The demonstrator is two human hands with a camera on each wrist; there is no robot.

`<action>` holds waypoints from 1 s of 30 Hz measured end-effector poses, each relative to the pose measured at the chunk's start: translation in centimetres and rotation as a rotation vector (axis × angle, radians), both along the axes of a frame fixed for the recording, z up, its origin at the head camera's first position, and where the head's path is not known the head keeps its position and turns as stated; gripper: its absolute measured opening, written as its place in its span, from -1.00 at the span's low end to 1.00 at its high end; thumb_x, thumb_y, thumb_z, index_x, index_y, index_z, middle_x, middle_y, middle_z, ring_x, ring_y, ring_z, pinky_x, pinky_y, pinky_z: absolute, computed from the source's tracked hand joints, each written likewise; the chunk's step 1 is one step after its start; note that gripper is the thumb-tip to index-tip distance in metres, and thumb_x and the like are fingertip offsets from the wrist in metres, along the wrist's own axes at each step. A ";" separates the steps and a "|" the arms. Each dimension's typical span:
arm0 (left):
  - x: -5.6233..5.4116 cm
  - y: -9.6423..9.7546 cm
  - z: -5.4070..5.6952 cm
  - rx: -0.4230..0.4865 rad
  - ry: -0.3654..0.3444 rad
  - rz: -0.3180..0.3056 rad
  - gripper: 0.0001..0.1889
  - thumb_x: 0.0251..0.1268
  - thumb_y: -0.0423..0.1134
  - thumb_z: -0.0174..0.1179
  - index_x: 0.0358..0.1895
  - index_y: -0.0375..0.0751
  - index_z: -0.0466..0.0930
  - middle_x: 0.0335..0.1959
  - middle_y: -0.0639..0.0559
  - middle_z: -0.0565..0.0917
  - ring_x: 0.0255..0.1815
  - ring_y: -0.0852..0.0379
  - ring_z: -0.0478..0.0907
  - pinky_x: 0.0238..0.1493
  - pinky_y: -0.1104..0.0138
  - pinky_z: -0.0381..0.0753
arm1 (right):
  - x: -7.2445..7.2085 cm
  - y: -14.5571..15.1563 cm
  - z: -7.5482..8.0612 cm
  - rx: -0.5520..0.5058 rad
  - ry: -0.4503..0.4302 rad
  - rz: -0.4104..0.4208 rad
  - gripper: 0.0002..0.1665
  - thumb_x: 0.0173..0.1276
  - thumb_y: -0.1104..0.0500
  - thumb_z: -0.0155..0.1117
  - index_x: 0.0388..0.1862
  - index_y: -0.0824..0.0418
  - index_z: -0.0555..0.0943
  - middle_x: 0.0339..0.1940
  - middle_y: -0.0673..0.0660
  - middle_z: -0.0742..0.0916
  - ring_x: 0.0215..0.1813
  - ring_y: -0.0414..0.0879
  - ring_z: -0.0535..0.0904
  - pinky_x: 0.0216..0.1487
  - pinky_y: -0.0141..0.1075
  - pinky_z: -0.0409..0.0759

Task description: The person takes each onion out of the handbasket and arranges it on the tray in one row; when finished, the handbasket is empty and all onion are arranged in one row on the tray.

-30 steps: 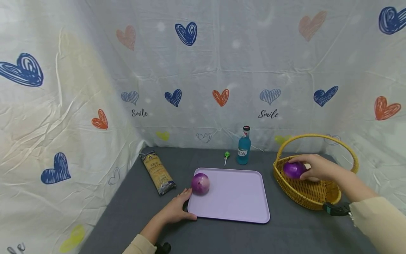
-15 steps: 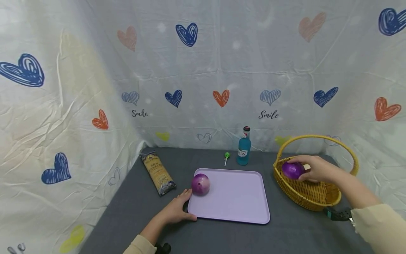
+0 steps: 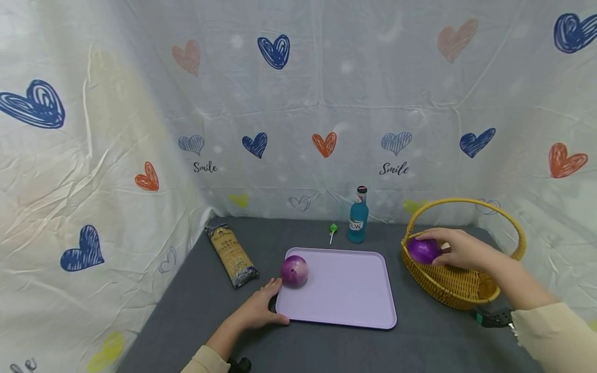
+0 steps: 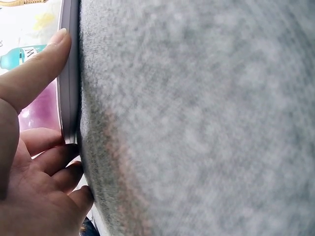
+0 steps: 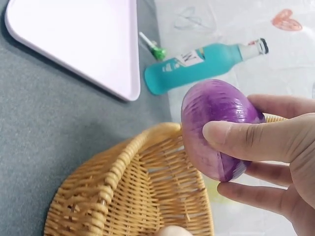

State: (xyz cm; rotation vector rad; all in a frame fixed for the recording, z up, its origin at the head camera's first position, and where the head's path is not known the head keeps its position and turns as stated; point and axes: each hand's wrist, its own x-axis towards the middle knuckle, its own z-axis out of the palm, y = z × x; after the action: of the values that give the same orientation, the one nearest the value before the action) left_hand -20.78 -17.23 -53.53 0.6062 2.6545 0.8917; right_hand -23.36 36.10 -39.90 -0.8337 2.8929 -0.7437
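Note:
My right hand (image 3: 459,249) holds a purple onion (image 3: 423,251) over the left part of the wicker basket (image 3: 438,295). In the right wrist view the thumb lies across the near side of the onion (image 5: 216,128), the other fingers behind it. A second purple onion (image 3: 295,271) sits at the left end of the lilac tray (image 3: 345,295). Beside that corner rests my left hand (image 3: 258,308), fingers extended along the tray's left edge. The left wrist view has the thumb (image 4: 49,61) against the tray's rim (image 4: 70,73).
A blue bottle (image 3: 358,217) stands behind the tray, with a green lollipop (image 3: 333,229) next to it. A yellow noodle packet (image 3: 231,254) lies at the left. The basket's tall handle (image 3: 466,200) arches above my right hand. Something pale (image 5: 173,231) shows inside the basket.
My right hand has shifted slightly left with the onion, toward the basket's left rim. The left hand, the tray and the other onion have stayed put.

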 end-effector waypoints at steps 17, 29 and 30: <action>-0.1 -0.1 -0.2 0.006 -0.002 -0.005 0.15 0.00 0.15 0.53 0.56 -0.38 0.12 0.60 -0.25 0.18 0.65 -0.23 -0.04 0.56 -0.24 0.01 | -0.2 -2.2 0.0 0.030 0.049 0.022 -0.34 0.14 0.20 0.58 0.26 0.16 0.61 0.27 0.35 0.63 0.19 0.34 0.60 0.02 0.11 0.71; 0.0 -0.1 0.0 0.004 -0.006 -0.002 0.15 0.00 0.15 0.53 0.57 -0.37 0.11 0.60 -0.25 0.17 0.65 -0.24 -0.03 0.55 -0.25 0.02 | -0.3 -3.4 0.1 0.042 0.015 0.021 -0.34 0.16 0.24 0.56 0.27 0.15 0.60 0.31 0.40 0.58 0.20 0.39 0.58 0.01 0.13 0.72; 0.0 -0.1 0.0 0.006 -0.005 -0.003 0.15 0.00 0.15 0.53 0.56 -0.37 0.11 0.60 -0.25 0.17 0.65 -0.24 -0.03 0.55 -0.25 0.02 | -0.3 -3.5 0.2 0.044 0.016 0.022 -0.34 0.16 0.23 0.56 0.27 0.15 0.60 0.30 0.40 0.59 0.20 0.39 0.58 0.01 0.13 0.72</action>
State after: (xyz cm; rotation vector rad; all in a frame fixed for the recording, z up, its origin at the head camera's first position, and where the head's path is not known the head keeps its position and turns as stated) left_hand -20.73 -17.32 -53.51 0.6087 2.6461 0.8995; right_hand -23.68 32.63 -39.74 -0.8691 2.8977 -0.6718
